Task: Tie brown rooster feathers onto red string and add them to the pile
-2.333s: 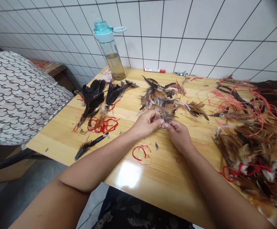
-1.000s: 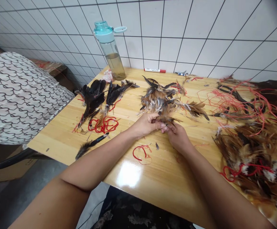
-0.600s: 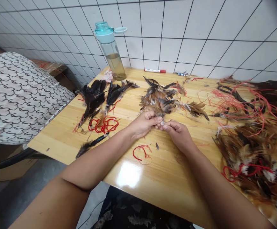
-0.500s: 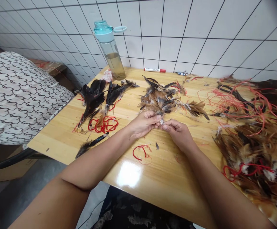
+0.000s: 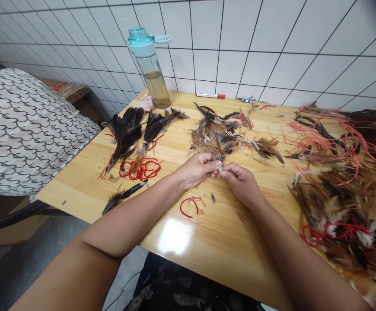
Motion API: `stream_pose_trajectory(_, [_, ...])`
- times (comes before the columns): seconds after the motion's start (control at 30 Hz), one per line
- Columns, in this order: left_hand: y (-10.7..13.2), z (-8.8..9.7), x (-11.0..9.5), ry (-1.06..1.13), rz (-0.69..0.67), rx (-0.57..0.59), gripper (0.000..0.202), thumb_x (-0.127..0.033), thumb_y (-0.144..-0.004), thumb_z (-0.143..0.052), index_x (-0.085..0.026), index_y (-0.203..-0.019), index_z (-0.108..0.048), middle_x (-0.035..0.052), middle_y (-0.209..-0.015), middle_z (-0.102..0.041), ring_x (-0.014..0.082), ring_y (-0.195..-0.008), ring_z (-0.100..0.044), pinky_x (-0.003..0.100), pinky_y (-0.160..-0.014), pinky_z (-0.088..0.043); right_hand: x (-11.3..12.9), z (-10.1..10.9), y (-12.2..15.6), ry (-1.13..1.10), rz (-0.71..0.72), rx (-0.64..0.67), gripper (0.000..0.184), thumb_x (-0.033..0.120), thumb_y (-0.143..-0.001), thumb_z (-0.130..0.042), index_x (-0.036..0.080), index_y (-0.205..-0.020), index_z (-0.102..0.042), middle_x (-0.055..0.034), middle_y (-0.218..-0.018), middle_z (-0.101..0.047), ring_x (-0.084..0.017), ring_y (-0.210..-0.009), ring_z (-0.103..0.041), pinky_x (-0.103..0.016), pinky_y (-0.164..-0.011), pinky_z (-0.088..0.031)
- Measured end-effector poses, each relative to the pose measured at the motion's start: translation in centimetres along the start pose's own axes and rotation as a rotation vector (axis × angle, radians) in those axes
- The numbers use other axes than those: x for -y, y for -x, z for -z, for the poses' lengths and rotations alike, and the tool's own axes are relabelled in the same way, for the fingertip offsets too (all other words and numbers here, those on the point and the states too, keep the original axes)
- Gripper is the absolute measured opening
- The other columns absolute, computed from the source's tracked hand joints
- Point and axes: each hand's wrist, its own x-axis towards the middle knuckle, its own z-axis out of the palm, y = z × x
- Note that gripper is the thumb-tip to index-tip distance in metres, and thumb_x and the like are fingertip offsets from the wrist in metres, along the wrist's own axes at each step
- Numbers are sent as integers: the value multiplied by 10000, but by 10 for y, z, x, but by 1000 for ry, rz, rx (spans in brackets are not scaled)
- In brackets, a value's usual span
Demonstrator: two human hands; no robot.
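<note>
We pinch the base of the brown feather bunch (image 5: 212, 140), which lies mid-table; our left hand (image 5: 194, 170) has its fingers together, clamped on the quills; our right hand (image 5: 241, 183) has its fingertips (image 5: 227, 169) closed on them too; black feathers (image 5: 125, 138) and red thread (image 5: 139, 169) lie left on the wooden tabletop (image 5: 207, 242).

The person's bare left forearm (image 5: 132, 220) reached in from about 7 o'clock and the right forearm (image 5: 293, 250) from about 5 o'clock, both angled inward so that the wrists sat near the middle of the view. The left hand (image 5: 196, 169) lay curled with its fingers pointing toward 3 o'clock, while the right hand (image 5: 241, 183) curled with its fingers pointing toward 10 o'clock. The two hands met at the centre, with the left fingertips (image 5: 216, 164) and right fingertips (image 5: 224, 174) pinched closely together, nearly touching.
</note>
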Motion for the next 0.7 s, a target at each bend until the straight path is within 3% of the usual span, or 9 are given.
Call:
stream_pose_trajectory(0.13, [1, 1, -5, -152, -88, -60, 385, -396, -645, -804, -128, -637, -529, -18, -589, -547, 69, -557, -483, 224, -580, -373, 3, 2, 0, -29, -55, -50, 180, 363, -799, -585, 198, -793, -654, -24, -793, -693, -168, -764, -614, -302, -744, -476])
stream_pose_trajectory(0.3, [3, -2, -10, -658, -268, -92, 190, -251, -733, -698, -134, -631, -587, -7, -644, -559, 111, -636, -491, 248, -627, -363, 2, 1, -1, 16, -63, -37, 171, 373, -773, -613, 207, -741, -630, 3, -695, -637, -169, -686, -577, -285, -667, -467])
stream_pose_trajectory(0.4, [3, -2, -11, -863, -380, -118, 181, -205, -741, -669, -140, -585, -603, 6, -655, -546, 129, -677, -487, 259, -640, -348, -3, 0, -1, 54, -12, -29, 137, 359, -780, -610, 228, -766, -648, -10, -719, -637, -199, -733, -583, -320, -712, -473])
stream_pose_trajectory(0.53, [4, -4, -10, -849, -363, -117, 218, -236, -747, -666, -141, -559, -608, 13, -674, -559, 132, -693, -499, 256, -654, -369, -7, 1, -1, 112, 40, -17, 161, 335, -807, -569, 239, -709, -655, -29, -729, -621, -213, -776, -590, -343, -761, -465])
stream_pose_trajectory(0.7, [5, -6, -11, -613, -296, 43, 214, -322, -775, -664, -130, -682, -656, 33, -726, -640, 146, -721, -576, 263, -709, -438, -4, 2, 0, 129, 88, -36, 242, 337, -844, -512, 221, -643, -579, -26, -716, -582, -189, -738, -553, -317, -731, -439])
